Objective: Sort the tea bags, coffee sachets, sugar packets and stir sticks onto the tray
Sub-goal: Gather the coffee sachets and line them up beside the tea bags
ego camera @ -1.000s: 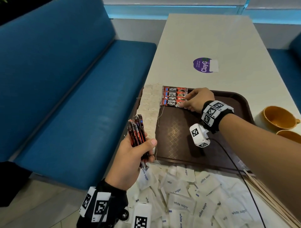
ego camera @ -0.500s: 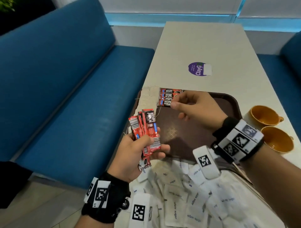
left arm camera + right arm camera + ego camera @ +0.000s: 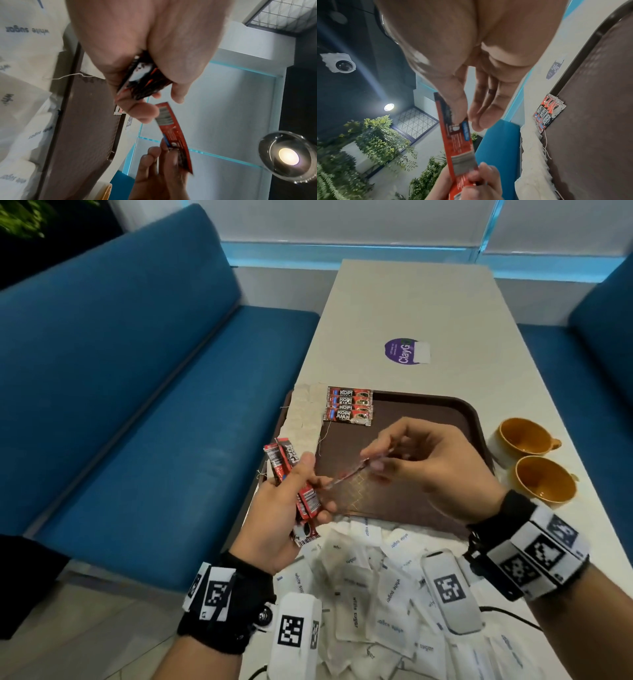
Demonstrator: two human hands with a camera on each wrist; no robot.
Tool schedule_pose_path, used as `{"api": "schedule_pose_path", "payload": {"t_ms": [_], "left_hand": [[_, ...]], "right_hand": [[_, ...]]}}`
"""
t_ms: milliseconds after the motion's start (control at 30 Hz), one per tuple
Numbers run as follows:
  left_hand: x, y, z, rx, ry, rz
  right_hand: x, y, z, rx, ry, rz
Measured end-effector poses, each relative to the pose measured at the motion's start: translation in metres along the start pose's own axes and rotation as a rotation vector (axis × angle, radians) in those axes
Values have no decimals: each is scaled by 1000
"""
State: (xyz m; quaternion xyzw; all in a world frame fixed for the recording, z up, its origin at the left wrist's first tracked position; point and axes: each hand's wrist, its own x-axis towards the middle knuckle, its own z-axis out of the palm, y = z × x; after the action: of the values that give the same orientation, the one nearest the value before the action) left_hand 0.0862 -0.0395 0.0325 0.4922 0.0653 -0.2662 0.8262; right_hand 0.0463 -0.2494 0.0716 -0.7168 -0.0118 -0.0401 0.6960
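My left hand (image 3: 291,501) is curled round a small bunch of red coffee sachets (image 3: 291,474), thumb on top, held above the near-left corner of the brown tray (image 3: 428,405). My right hand (image 3: 428,467) pinches one single sachet (image 3: 346,474) by its far end between thumb and fingertips, while its near end lies against my left thumb, so the strip bridges the two hands; the right wrist view shows that single sachet (image 3: 455,135) running straight from my right thumb down to my left fingers. I cannot tell whether the left hand has any real hold on it or whether it only touches. What matters for the next move is direction and axis: the row of sachets already laid (image 3: 349,407) sits at the far-left of the tray, ahead of both hands and a little left of my right one, just beside the pale tea bags (image 3: 308,419) that line the tray's left edge. Those laid sachets lie with their long sides across the tray, left to right, stacked front to back. The one I hold is slanted, low at the left end and higher at the right, so I judge it needs a small turn to match before it goes down on the near side of the row. My right hand is the nearer and the free one for that. The white sugar packets (image 3: 376,594) are heaped on the bench (image 3: 411,302) at the tray's near edge, under my wrists.
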Motion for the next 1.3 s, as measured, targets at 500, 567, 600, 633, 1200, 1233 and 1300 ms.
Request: {"api": "schedule_pose_path", "payload": {"t_ms": [500, 567, 600, 633, 1200, 1233, 1300], "left_hand": [[0, -5, -4, 92, -45, 91], [2, -9, -3, 99, -32, 122], [4, -11, -3, 105, -20, 139], [6, -12, -4, 114, -5, 156], [16, -7, -18, 366, 107, 351], [17, -6, -22, 324, 139, 328], [20, -6, -33, 297, 165, 277]], "right_hand": [[-17, 7, 15, -206, -35, -53], [-17, 9, 18, -329, -111, -34], [-18, 9, 19, -397, -153, -25], [-18, 8, 20, -448, -186, -21], [21, 21, -3, -46, 149, 198], [28, 22, -8, -44, 194, 199], [46, 27, -18, -77, 264, 219]]}}
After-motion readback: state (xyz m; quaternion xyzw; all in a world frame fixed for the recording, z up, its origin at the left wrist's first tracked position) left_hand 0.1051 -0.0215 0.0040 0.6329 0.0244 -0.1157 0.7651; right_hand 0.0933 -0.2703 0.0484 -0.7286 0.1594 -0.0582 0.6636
